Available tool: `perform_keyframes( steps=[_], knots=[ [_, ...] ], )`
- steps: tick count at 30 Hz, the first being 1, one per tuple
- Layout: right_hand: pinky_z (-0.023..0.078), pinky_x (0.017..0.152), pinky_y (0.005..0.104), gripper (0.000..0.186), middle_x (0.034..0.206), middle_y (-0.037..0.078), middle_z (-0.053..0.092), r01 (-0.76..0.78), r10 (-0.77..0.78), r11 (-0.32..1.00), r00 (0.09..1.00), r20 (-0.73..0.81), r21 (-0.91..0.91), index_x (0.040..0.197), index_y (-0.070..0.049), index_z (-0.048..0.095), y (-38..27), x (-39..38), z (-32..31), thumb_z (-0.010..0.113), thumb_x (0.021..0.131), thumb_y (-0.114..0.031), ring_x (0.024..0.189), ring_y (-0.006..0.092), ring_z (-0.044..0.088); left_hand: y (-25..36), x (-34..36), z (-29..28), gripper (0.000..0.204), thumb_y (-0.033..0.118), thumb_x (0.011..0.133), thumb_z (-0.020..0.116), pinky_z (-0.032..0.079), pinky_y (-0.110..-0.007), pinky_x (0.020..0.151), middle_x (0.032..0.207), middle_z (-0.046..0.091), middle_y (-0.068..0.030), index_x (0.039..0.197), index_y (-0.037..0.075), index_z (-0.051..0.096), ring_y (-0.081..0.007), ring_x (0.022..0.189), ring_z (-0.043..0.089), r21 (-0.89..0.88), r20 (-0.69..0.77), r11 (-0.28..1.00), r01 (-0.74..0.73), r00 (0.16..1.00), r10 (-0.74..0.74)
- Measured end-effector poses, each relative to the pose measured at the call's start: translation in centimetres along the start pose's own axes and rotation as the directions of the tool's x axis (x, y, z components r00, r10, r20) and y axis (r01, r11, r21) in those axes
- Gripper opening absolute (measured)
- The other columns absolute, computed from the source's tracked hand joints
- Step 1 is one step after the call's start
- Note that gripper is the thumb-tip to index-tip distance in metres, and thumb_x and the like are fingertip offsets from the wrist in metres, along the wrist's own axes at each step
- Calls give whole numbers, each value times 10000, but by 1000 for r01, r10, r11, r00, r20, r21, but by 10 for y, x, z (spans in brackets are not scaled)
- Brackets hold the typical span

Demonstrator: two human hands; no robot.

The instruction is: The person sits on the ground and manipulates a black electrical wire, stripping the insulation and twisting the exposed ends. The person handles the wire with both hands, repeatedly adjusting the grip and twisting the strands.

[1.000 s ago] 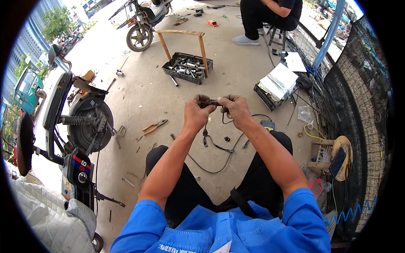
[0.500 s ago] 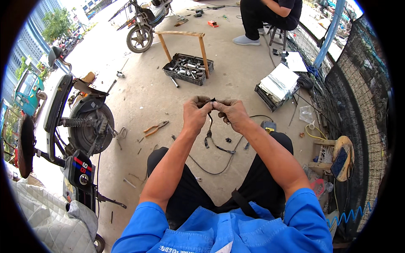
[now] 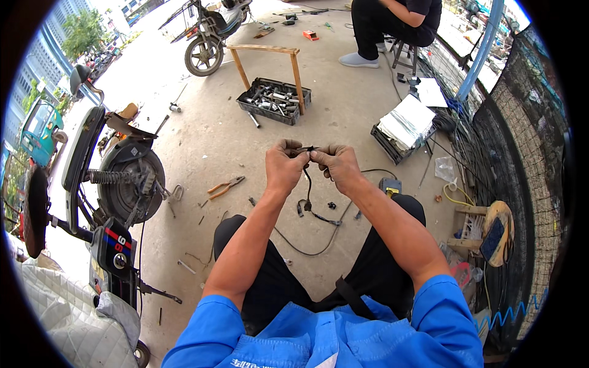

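Note:
My left hand [image 3: 284, 164] and my right hand [image 3: 338, 165] meet in front of me, fingertips pinched together. Between them is the upper end of a black cable [image 3: 308, 179], with a small dark piece at the fingertips too small to make out. From my fingers the cable hangs down to a lump and short branches, then loops over the floor between my knees and up to the right. A dark device with a yellow part [image 3: 390, 186] lies beside my right knee. Orange-handled pliers [image 3: 226, 187] rest on the floor left of my hands.
Ahead stands a black crate of metal sockets and tools [image 3: 267, 110] with a wooden handle. An electric scooter [image 3: 116, 245] is close on my left, another bike [image 3: 204, 55] farther off. A crate with white sheets [image 3: 405, 122] and a seated person [image 3: 392, 30] are right.
My hands stay almost in place, still pinching the cable. The dark piece between the fingertips now looks flatter, and the hanging cable has shifted slightly.

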State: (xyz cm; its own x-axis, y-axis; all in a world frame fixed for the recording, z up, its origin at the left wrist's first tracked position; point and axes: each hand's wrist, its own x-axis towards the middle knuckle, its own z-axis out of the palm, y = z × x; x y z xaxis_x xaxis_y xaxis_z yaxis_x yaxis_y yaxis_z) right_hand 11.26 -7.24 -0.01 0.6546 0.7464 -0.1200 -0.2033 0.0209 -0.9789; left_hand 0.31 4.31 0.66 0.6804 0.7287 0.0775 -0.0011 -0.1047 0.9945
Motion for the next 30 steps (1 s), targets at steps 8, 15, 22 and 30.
perform_keyframes(
  steps=[8, 15, 22, 30],
  knots=[
    [445, 438, 257, 209, 732, 96, 680, -38, 41, 991, 999, 20, -126, 802, 31, 666, -6, -1, 4, 735, 836, -163, 564, 125, 625, 9, -2, -7, 302, -19, 779, 720, 558, -268, 642, 855, 711, -168, 1038, -114, 597, -182, 729, 695, 6, 10, 1000, 6, 1000, -6],
    [437, 427, 280, 274, 742, 119, 678, -134, 128, 966, 991, -38, -223, 794, 55, 652, -8, 2, 2, 738, 816, -204, 590, 157, 651, 6, -5, 2, 241, -10, 775, 728, 539, -270, 656, 851, 713, -143, 979, -94, 632, -161, 752, 686, 136, -11, 983, -123, 992, 126],
    [440, 467, 271, 277, 816, 115, 699, -177, 180, 974, 984, 5, -143, 869, 53, 671, -6, 0, -1, 729, 817, -214, 639, 157, 660, -3, -2, 2, 218, -10, 804, 717, 541, -270, 661, 847, 700, -122, 988, -77, 621, -151, 736, 668, 142, 5, 980, -142, 990, 142],
    [435, 487, 238, 218, 941, 111, 722, -274, 255, 935, 961, 112, 225, 994, 20, 669, -7, 1, -8, 647, 846, -139, 723, 131, 660, -4, 0, -1, 145, 11, 859, 681, 539, -278, 642, 819, 701, -122, 963, -78, 634, -148, 724, 672, 71, -10, 991, -111, 994, 112]
  ],
)
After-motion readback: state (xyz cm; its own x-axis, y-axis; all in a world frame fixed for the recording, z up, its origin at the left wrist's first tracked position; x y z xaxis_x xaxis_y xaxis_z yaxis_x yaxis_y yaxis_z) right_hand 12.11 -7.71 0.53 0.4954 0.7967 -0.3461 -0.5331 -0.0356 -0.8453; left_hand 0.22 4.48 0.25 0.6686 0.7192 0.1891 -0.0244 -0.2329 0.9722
